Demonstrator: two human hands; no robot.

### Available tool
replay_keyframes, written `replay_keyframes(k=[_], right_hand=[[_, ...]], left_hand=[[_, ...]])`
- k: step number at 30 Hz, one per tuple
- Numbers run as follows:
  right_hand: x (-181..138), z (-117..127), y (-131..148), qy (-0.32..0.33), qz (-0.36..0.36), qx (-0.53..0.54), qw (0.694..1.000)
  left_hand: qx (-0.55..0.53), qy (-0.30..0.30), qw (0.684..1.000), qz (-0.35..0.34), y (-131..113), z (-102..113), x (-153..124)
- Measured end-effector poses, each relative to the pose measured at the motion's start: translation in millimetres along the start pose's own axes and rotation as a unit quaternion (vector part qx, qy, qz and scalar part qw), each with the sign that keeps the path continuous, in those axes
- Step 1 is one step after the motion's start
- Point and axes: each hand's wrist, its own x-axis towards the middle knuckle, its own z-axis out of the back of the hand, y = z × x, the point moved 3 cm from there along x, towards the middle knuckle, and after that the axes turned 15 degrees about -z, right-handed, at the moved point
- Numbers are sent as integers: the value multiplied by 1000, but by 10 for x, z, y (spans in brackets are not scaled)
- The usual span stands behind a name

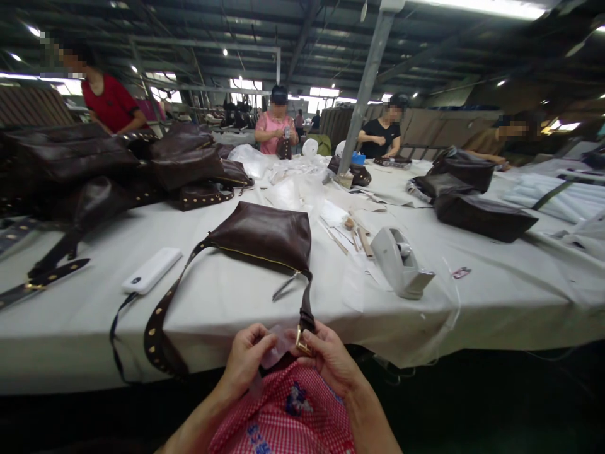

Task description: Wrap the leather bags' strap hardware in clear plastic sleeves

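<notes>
A dark brown leather handbag (265,233) lies on the white-covered table, its gold zipper facing me. Its studded strap (158,331) loops down over the front edge on the left. On the right, a shorter strap end carries a gold buckle (302,341), which my right hand (333,356) grips between thumb and fingers. My left hand (248,356) pinches a piece of clear plastic film (278,347) just left of the buckle. Both hands are close together, in front of the table edge and above a red checked apron (293,410).
Piled brown bags (70,154) fill the left, more bags (477,202) sit at the right. A white power bank (152,271) with a black cord lies left, a grey tape dispenser (401,261) right. Scraps and plastic (297,189) spread behind the handbag. Several people stand around the table.
</notes>
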Motion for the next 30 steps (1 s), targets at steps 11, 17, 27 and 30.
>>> replay_keyframes(k=[11,17,27,30], right_hand=[[87,2,54,-43,102,49,993],[187,16,24,-56,150,8,987],[165,-11,22,-57,149,-17,987],[185,-4,15,-63,151,-23,986]], left_hand=[[-11,32,999,11,-51,1,-27],[-19,40,999,14,-60,-39,-22],[-59,45,996,54,55,-135,-44],[-69,30,996,54,98,-143,-47]])
